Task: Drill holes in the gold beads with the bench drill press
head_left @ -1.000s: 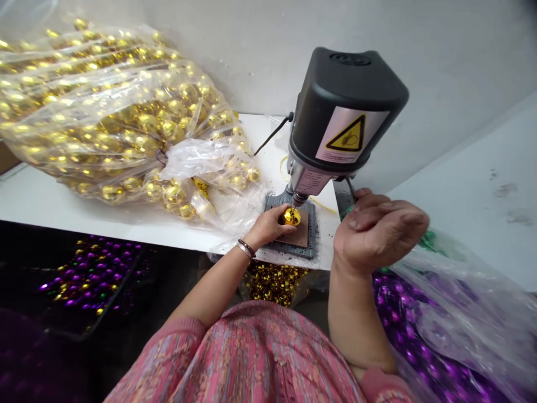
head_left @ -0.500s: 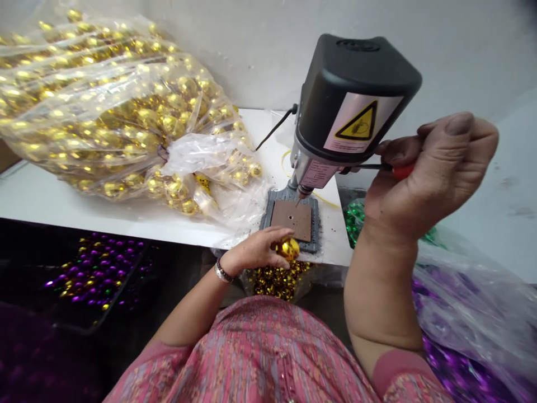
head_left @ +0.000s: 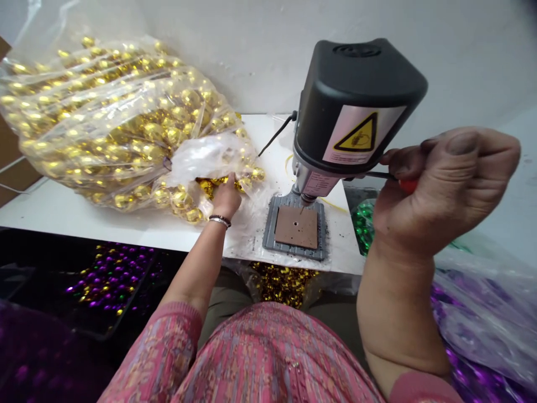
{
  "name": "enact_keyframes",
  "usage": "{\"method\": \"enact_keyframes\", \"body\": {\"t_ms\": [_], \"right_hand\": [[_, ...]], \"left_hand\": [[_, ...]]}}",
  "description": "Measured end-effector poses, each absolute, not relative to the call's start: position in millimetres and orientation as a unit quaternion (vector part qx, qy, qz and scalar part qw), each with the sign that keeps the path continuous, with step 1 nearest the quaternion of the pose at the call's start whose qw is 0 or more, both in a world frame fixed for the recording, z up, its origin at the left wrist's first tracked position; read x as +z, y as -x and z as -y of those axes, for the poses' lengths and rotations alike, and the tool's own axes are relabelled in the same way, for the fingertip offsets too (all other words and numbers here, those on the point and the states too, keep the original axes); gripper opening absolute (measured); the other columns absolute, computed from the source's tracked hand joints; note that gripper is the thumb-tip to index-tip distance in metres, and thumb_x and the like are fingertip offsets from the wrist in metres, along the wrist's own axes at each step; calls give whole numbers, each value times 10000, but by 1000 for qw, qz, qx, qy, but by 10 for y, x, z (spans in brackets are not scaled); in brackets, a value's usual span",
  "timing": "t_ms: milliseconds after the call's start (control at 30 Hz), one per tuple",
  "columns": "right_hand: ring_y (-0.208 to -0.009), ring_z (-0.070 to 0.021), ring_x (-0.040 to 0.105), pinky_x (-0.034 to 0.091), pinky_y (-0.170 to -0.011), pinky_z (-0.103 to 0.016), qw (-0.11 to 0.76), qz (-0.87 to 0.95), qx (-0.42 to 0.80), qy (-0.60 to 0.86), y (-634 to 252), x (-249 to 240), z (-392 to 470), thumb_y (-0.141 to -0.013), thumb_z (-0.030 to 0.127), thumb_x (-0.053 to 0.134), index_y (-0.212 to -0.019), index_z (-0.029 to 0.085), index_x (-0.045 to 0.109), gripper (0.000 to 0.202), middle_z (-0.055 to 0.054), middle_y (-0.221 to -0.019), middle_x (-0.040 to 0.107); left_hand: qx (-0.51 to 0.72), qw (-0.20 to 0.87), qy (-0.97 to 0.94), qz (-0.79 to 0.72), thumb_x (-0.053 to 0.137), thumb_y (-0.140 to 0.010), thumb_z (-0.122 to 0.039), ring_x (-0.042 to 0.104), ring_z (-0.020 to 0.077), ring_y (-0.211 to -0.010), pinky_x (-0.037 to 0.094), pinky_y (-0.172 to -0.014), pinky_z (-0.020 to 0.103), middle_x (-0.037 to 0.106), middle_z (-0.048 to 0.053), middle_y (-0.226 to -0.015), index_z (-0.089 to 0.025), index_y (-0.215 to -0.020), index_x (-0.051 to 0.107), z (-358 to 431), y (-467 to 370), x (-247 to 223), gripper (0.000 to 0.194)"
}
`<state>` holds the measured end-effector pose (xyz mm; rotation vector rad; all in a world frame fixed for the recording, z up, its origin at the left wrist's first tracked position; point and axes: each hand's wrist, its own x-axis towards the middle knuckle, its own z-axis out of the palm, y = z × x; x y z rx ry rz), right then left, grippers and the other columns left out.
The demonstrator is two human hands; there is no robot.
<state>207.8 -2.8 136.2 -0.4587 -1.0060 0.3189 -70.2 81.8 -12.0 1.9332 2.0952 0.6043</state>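
Note:
My left hand [head_left: 227, 197] reaches into the opening of a big clear plastic bag [head_left: 197, 157] full of shiny gold balls [head_left: 153, 131]. Its fingertips are mostly hidden among the balls and plastic, so whether it grasps a ball does not show. My right hand [head_left: 453, 173] is closed around the red knob [head_left: 408, 184] on the lever of a small black bench drill press [head_left: 361, 78]. Under its bit lies a brown square plate [head_left: 305, 229] with one small hole, set on the grey ribbed base [head_left: 271, 235]. No ball sits on this plate.
Below the table edge, in front of my lap, is a bag of gold pieces [head_left: 285, 282]. Purple and gold balls [head_left: 115, 274] lie low at left. Green pieces [head_left: 364, 221] and a bag of purple ones [head_left: 482, 313] are at right. A black cable [head_left: 274, 137] runs behind the drill.
My left hand has moved from the table's front edge, where it had a gold ball, up and left into the bag; that ball is no longer visible. My right hand stays on the knob.

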Motion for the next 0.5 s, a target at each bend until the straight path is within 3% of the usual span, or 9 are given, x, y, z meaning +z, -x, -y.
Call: {"method": "enact_keyframes", "body": {"t_ms": [100,233,367,500], "right_hand": [[-545,40,507,458,-579,-160,834,487,146,216,-2090,1348,33,-943,231,604,-791,152,543,182,102,-662,510],[-585,29,533,485,-621,-164,818,515,123,225,-2134,1308,33,-961,322,629,-836,162,592,206,90,-661,529],[-614,11,554,526,-681,-190,807,525,113,244,-2164,1279,32,-967,377,633,-846,165,589,248,78,-660,532],[-600,8,543,516,-658,-187,814,519,108,239,-2156,1276,30,-961,381,639,-837,171,592,249,79,-653,530]], "left_hand": [[212,61,-665,-714,482,-927,-198,528,363,-1405,410,-1174,509,563,148,-1563,-228,-1630,408,-922,554,23,708],[179,53,-693,-696,484,-950,-245,407,337,-1512,347,-1234,497,430,117,-1678,-214,-1650,363,-1207,438,189,711],[93,76,-692,-712,499,-965,-301,432,365,-1488,360,-1206,546,453,144,-1654,-232,-1593,461,-1292,439,130,633],[55,73,-729,-679,563,-962,-433,432,351,-1485,354,-1227,487,545,147,-1578,-199,-1489,582,-1038,497,13,578]]}}
